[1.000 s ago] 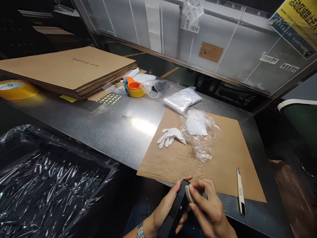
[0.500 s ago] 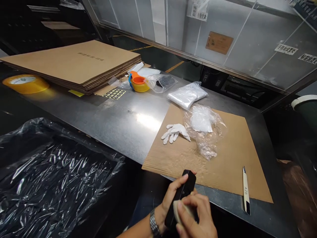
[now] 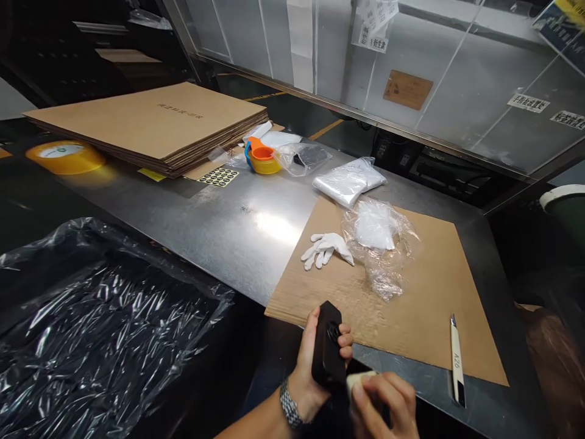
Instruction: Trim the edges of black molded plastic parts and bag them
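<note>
We see a slim black box-shaped device with rounded ends (image 3: 326, 360) raised in front of the bench's (image 3: 219, 225) near edge, below the near edge of a flat brown cardboard sheet (image 3: 425, 305). Its long axis runs lengthwise away from us, the far end tipped slightly left. The relation that matters, we judge, is between its lower end and a small cream-coloured pad (image 3: 359, 383): the pad sits just to the right of that end, and we cannot tell whether the two touch.

Our left hand (image 3: 304, 378) is clamped on the device, thumb along its left side and fingertips curled round the right. Our right hand (image 3: 388, 399), the nearer to that lower end, has thumb and fingers pinched together on the pad. A cream-handled cutter with a metal tip (image 3: 456, 363) lies across the sheet's near edge, towards its near right corner.
</note>
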{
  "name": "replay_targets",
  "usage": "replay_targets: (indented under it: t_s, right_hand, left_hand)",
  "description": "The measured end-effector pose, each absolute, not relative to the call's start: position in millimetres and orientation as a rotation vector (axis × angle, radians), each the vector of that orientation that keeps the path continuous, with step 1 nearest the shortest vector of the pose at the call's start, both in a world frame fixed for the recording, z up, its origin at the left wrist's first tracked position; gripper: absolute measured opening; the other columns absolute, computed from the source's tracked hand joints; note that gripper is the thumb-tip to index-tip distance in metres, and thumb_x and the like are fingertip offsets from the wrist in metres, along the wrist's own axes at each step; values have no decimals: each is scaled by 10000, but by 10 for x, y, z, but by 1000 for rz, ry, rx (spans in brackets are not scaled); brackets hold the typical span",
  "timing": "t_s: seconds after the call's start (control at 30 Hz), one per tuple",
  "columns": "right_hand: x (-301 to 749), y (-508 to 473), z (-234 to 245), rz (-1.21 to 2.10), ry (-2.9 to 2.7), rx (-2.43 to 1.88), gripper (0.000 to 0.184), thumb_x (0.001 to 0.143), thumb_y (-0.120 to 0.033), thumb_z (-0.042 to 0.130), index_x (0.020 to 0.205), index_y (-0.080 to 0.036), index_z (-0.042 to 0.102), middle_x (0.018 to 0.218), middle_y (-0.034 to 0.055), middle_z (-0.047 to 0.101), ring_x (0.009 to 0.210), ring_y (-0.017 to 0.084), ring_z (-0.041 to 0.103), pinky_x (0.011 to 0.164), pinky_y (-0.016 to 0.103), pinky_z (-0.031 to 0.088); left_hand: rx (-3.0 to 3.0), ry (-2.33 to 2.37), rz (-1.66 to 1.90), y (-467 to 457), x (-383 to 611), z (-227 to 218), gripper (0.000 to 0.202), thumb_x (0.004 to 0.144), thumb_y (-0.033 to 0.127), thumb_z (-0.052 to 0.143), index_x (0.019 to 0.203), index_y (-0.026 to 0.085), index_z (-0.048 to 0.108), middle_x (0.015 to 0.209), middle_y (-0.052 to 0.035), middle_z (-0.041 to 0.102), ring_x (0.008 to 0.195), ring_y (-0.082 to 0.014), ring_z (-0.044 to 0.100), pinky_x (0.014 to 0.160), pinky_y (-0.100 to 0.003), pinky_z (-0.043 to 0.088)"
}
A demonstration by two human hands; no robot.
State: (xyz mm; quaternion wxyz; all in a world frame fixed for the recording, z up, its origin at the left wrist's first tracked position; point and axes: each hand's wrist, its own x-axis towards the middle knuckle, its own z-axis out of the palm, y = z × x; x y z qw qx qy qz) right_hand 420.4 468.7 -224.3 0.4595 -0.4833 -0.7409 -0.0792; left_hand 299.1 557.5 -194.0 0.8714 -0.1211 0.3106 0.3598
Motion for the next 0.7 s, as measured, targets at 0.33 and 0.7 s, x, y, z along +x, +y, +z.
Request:
replay_targets:
  t_s: [0.33,0.7]
  right_hand:
    - [5241,5286,-2708,-150,-1759,-1825,380,904,-370,433,1140,-98,553,976,170,549,951,323,457,764,559,438]
    - [4534,5135,-1831,986,-1589,-1135,207,903,-266,489,1090,-260,577,1024,58,557,917,167,563,725,251,492]
  left_hand:
    - [270,939,855,5432,2885,-1805,473,659,142,708,1081,197,503,691,20,579,579,-135,609,497,-211,477]
    - [699,671,564,5231,2808,-1792,564,766,321,612,1247,197,346,837,-56,612,588,-163,620,568,-286,433]
